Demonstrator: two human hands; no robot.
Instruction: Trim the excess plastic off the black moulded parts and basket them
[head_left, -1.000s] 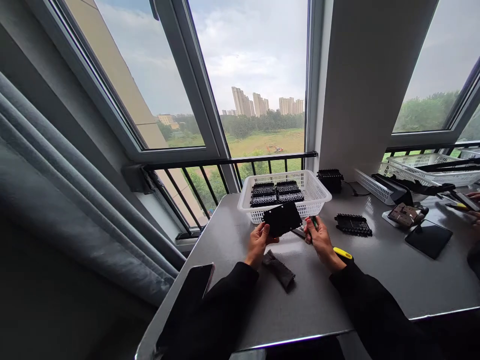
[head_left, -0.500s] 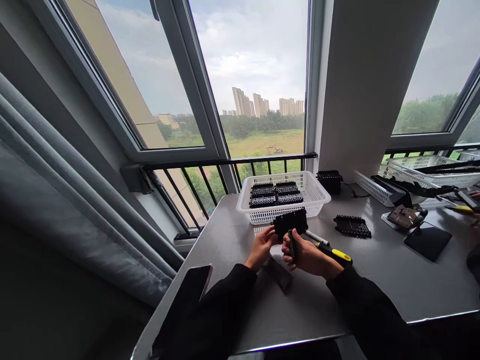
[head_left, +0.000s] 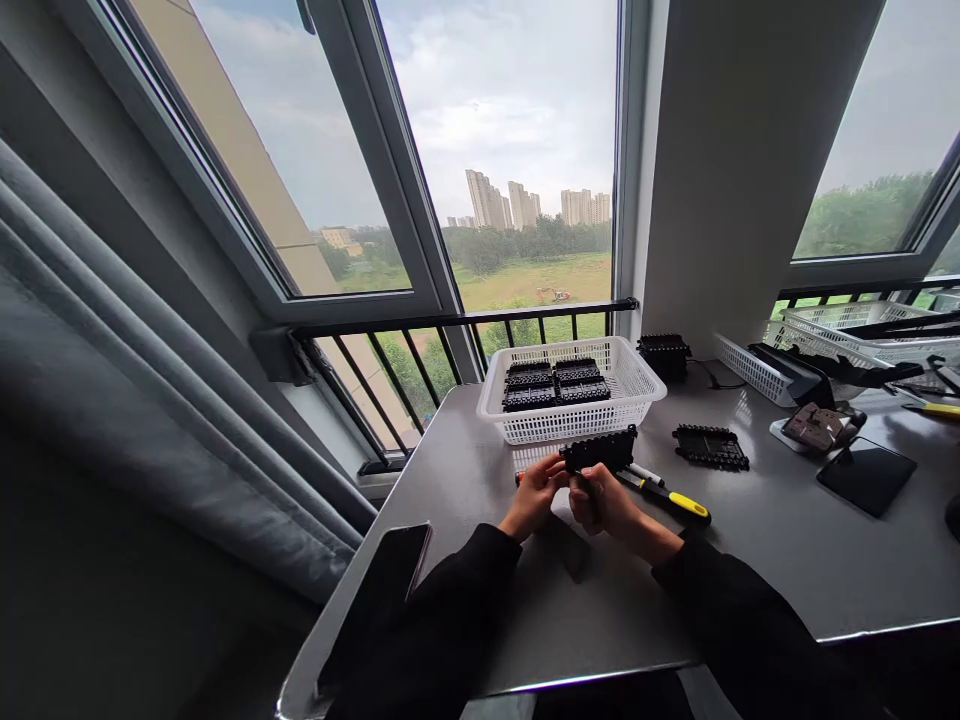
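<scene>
My left hand point(head_left: 534, 495) grips the left end of a black toothed plastic part point(head_left: 601, 452), holding it tilted above the table. Closed in a fist, my right hand point(head_left: 604, 503) is just below that part. It holds a short dark tool, mostly hidden by the fingers, whose kind I cannot make out. Under the hands lies a dark flat strip point(head_left: 568, 550). To the right of the part are a white marker-like stick point(head_left: 646, 476) and a tool with a black and yellow handle point(head_left: 686, 505).
A white plastic basket point(head_left: 495, 428) with several similar black parts stands by the railing. Another black part point(head_left: 711, 447) lies on the table. A stack of parts point(head_left: 664, 355), a phone point(head_left: 382, 590), a dark tablet-like panel point(head_left: 866, 477) and more baskets point(head_left: 855, 320) surround the workspace.
The black part has tilted and now shows a narrower face. My right hand has turned, and the dark tool is less visible. The view has shifted slightly.
</scene>
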